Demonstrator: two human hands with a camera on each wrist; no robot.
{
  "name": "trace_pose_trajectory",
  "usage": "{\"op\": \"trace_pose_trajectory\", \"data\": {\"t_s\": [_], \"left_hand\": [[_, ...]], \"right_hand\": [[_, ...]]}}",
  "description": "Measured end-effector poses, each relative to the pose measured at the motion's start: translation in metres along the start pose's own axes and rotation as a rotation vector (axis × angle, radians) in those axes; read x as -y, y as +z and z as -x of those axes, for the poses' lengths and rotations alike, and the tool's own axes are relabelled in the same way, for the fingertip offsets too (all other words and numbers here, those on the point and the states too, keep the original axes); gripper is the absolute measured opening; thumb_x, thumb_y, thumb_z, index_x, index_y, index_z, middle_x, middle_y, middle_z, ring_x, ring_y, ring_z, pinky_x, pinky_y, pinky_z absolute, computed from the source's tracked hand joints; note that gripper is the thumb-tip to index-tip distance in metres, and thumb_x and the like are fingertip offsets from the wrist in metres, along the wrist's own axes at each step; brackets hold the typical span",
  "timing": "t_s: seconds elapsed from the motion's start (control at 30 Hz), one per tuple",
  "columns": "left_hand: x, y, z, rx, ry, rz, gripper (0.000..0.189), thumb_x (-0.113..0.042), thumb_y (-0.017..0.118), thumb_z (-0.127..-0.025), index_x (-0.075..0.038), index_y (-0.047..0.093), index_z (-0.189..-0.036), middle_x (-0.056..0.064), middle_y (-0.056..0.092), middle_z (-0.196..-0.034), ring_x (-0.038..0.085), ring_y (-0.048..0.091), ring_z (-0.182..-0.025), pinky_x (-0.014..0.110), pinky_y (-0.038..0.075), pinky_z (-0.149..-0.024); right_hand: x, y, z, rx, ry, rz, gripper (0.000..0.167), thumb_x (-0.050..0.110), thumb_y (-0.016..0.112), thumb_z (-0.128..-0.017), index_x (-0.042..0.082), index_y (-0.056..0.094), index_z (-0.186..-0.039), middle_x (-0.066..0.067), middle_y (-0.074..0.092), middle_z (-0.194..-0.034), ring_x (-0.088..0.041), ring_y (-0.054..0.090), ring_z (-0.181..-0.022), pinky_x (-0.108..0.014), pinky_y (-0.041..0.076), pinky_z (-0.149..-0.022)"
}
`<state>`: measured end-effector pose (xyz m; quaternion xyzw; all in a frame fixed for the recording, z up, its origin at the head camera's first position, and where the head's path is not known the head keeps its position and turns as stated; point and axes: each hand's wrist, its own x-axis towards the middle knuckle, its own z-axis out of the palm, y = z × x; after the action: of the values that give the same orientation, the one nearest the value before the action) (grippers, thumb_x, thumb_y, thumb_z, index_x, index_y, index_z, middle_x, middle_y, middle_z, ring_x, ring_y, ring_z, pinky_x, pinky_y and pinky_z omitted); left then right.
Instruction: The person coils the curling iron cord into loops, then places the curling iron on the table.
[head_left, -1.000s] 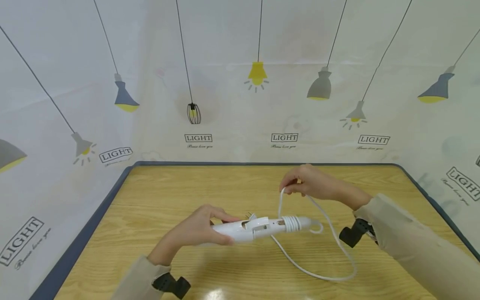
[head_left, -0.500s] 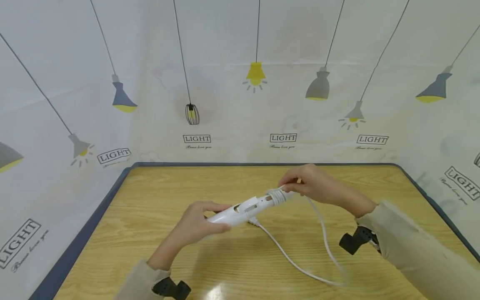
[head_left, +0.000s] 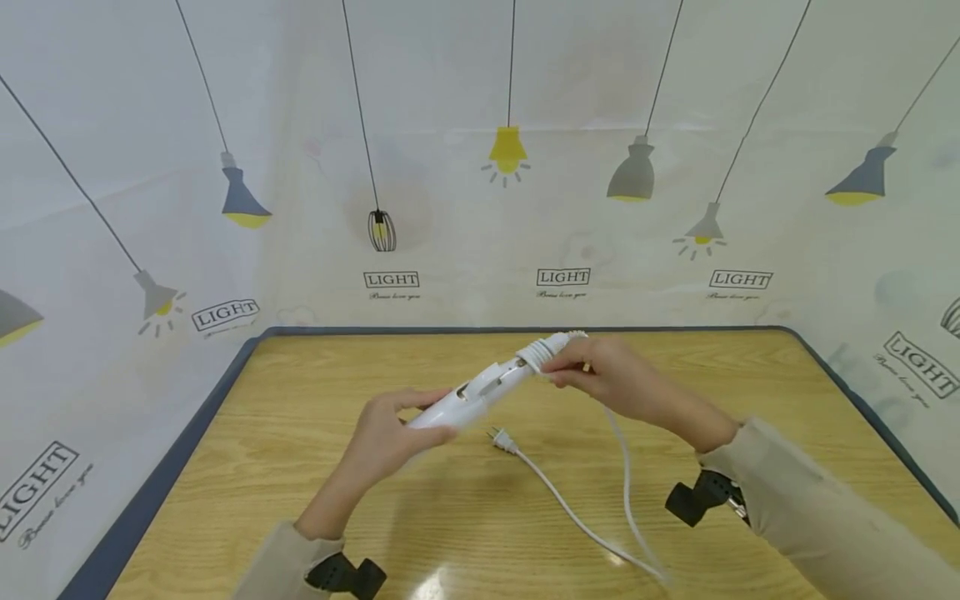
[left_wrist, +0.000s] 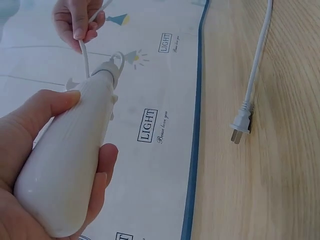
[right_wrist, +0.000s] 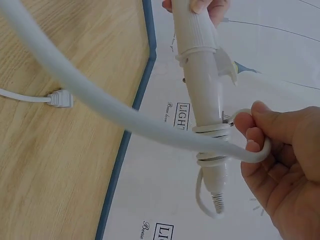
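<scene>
A white wand-shaped appliance (head_left: pixel 457 404), which looks like a curling iron, is held above the table, its narrow end raised to the right. My left hand (head_left: pixel 393 429) grips its thick, smooth end with the thumb along one side. Several turns of white power cord (right_wrist: pixel 212 132) circle the narrow part, near a raised lever (right_wrist: pixel 227 65). My right hand (head_left: pixel 618 375) pinches the cord beside these turns, and in the right wrist view a loop bends around its fingers (right_wrist: pixel 255 135). The cord's free length hangs to the table, ending at a two-prong plug (left_wrist: pixel 241 122).
Below the hands is a wood-grain table (head_left: pixel 300 483) with a dark blue edge (head_left: pixel 360 330). A pale backdrop printed with hanging lamps (head_left: pixel 507 154) rises behind it and at both sides. Black wrist cameras (head_left: pixel 701 497) are strapped over beige sleeves.
The appliance has tilted up from nearly level, its narrow end rising away. My right hand has brought the cord in close to the turns. The plug now shows fully on the table.
</scene>
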<state>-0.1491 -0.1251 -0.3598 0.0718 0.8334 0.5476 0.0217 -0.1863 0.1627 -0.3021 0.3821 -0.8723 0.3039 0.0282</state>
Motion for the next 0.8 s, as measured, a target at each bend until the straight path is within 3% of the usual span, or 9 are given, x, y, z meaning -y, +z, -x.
{"op": "trace_pose_trajectory", "data": {"t_s": [0.17,0.47,0.67,0.8], "left_hand": [[-0.003,-0.004,0.001,-0.010,0.014,0.035,0.047,-0.014,0.082,-0.067,-0.017,0.068,-0.112,0.009,0.062,-0.110,0.019,0.062,-0.069,0.032,0.052,-0.055],[-0.014,-0.014,-0.001,0.011,0.051,0.101,0.046,-0.012,0.079,-0.070,-0.013,0.066,-0.115,0.012,0.059,-0.118,0.023,0.064,-0.070,0.034,0.053,-0.056],[-0.014,-0.021,-0.003,0.002,0.040,0.118,0.046,-0.015,0.079,-0.071,-0.013,0.066,-0.115,0.012,0.058,-0.119,0.023,0.064,-0.074,0.035,0.053,-0.058],[-0.013,-0.029,-0.004,-0.019,0.013,0.122,0.048,-0.019,0.080,-0.071,-0.013,0.065,-0.117,0.012,0.058,-0.120,0.025,0.065,-0.074,0.036,0.053,-0.060]], "right_hand": [[-0.003,0.007,0.005,-0.076,-0.016,-0.073,0.017,0.002,0.064,-0.083,0.002,0.070,-0.099,0.002,0.065,-0.079,-0.004,0.048,-0.058,-0.023,0.045,-0.050],[-0.012,0.020,0.021,-0.149,-0.055,-0.376,0.031,-0.003,0.052,-0.091,-0.004,0.057,-0.121,0.001,0.053,-0.071,-0.013,0.051,-0.047,-0.027,0.046,-0.042],[-0.015,0.023,0.028,-0.166,-0.066,-0.535,0.033,-0.003,0.042,-0.095,-0.003,0.054,-0.126,-0.002,0.049,-0.067,-0.021,0.037,-0.040,-0.030,0.037,-0.035],[-0.019,0.023,0.037,-0.163,-0.075,-0.588,0.036,-0.005,0.039,-0.095,0.006,0.058,-0.124,-0.001,0.050,-0.067,-0.020,0.035,-0.042,-0.032,0.032,-0.035]]}}
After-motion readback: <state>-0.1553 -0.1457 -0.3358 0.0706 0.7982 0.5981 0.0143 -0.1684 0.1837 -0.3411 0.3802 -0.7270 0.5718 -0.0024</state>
